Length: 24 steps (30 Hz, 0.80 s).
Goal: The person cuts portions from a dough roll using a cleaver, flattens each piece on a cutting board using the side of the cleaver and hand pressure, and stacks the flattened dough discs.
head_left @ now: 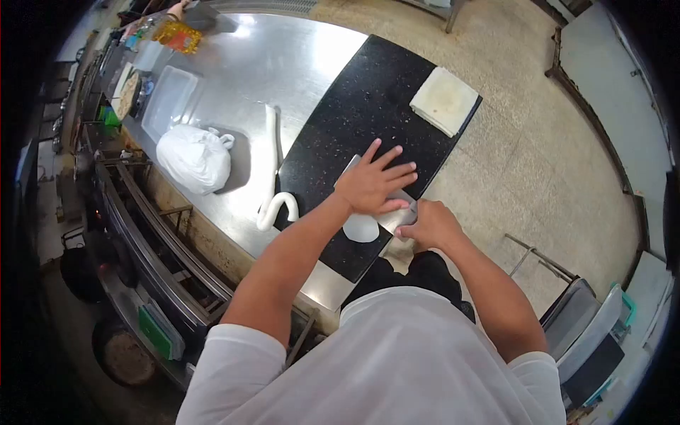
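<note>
My left hand [372, 183] lies flat with its fingers spread, pressing on a wide metal blade that looks like a cleaver [398, 214]. Much of the blade is hidden beneath that palm. My right hand [431, 225] is closed around the cleaver's handle end, at the edge of the black stone slab [354, 106]. Close to the blade, on the near side, is a thin round white dough wrapper [361, 229]. A long white dough rope [270, 156] stretches along the steel to the left, its near end curled onto the slab's edge.
A folded white cloth [445, 100] rests at the slab's far right corner. On the steel table [283, 42] stand a tied white plastic bag [194, 159], a clear tray [168, 105] and a bottle of yellow oil [177, 35]. Metal stove rails [152, 219] run along the left.
</note>
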{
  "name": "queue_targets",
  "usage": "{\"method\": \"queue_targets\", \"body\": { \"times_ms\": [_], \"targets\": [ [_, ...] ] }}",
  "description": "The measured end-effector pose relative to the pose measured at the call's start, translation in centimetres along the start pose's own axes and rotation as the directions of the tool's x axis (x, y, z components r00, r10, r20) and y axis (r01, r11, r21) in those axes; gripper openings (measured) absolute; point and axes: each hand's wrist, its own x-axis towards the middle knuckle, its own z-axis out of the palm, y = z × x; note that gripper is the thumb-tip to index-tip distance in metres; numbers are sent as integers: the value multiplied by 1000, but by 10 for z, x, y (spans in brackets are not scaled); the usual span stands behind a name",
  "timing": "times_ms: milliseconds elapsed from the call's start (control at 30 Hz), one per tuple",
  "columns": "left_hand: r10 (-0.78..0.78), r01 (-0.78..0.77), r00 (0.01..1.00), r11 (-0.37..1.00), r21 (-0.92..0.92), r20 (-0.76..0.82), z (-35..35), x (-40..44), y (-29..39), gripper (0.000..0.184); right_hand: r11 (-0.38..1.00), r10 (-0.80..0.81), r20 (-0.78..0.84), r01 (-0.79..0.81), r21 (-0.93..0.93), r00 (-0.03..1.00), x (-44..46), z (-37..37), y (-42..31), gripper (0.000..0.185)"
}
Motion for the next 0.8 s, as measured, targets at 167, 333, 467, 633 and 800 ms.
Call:
{"method": "queue_targets", "body": {
  "times_ms": [167, 333, 467, 633, 800],
  "targets": [
    [16, -15, 1000, 998, -68, 11, 11, -30, 40, 73, 935, -131, -47, 139, 325, 990, -44, 65, 23, 64],
    [45, -34, 996, 990, -136, 77, 20, -18, 44, 71, 983, 140, -4, -138, 121, 990, -45, 56, 19, 72],
    [31, -31, 1000, 1000, -2, 0, 6, 4, 7, 68, 999, 34, -11, -33, 21, 999, -11, -9, -1, 69],
    [-15, 13, 999, 999, -44, -39, 11, -1, 8, 71, 940, -112, -95, 136, 312, 989, -16, 40, 25, 64],
    [50, -41, 998, 984, -175, 49, 23, -23, 66, 70, 963, 42, 30, -49, 264, 999, -48, 62, 34, 71]
  ]
}}
